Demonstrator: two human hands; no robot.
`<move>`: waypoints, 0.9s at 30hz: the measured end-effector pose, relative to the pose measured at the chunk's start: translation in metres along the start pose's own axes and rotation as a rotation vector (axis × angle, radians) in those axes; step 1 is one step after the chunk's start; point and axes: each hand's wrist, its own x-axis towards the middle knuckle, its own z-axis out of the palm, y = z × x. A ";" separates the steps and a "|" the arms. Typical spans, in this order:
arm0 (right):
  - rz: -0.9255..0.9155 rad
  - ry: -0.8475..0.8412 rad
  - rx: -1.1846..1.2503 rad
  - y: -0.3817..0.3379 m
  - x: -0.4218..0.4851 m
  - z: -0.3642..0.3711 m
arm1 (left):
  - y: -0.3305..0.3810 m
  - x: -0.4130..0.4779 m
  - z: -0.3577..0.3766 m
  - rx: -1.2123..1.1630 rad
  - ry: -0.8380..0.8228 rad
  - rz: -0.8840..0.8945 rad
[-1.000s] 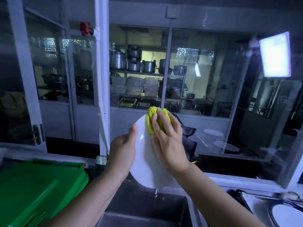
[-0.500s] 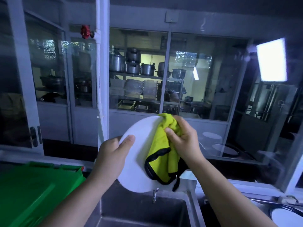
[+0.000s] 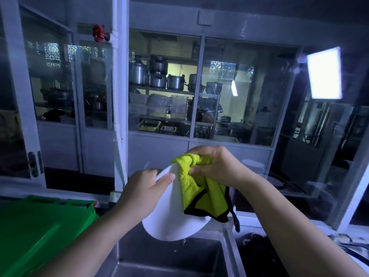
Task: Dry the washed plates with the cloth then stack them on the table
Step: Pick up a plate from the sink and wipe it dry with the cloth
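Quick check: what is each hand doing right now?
Left hand: grips the white plate by its upper left rim.
Right hand: holds the bunched green cloth against the plate.

One wide-angle view, worn on the person's head, looks forward and somewhat down from standing height. Both forearms enter from the bottom edge. The left hand [image 3: 143,188] and right hand [image 3: 217,166] are close to the lens, just below centre. The steel sink [image 3: 169,256] lies directly beneath, and the glazed partition [image 3: 196,86] stands farther off, filling the upper frame.
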 end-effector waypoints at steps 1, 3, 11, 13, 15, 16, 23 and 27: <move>-0.007 0.008 0.052 0.000 0.000 0.000 | -0.001 -0.001 0.000 -0.039 0.001 -0.012; -0.002 0.102 0.169 0.004 -0.005 -0.001 | -0.003 -0.003 -0.001 -0.168 -0.001 -0.079; 0.188 0.552 0.821 0.036 -0.037 0.042 | -0.003 -0.013 0.009 -0.603 0.378 -0.307; 0.207 0.594 0.780 0.033 -0.037 0.038 | -0.009 -0.017 0.012 -0.581 0.284 -0.314; 0.192 0.599 0.634 0.031 -0.038 0.022 | -0.015 -0.014 0.001 -0.549 0.062 -0.278; 0.184 0.569 0.508 0.029 -0.038 0.014 | -0.015 -0.008 -0.006 -0.561 -0.059 -0.259; 0.123 0.133 0.078 -0.003 -0.021 0.004 | 0.010 0.034 -0.011 -0.041 -0.324 -0.036; 0.083 0.158 0.102 -0.003 -0.025 -0.001 | 0.004 0.023 -0.004 -0.098 -0.197 -0.017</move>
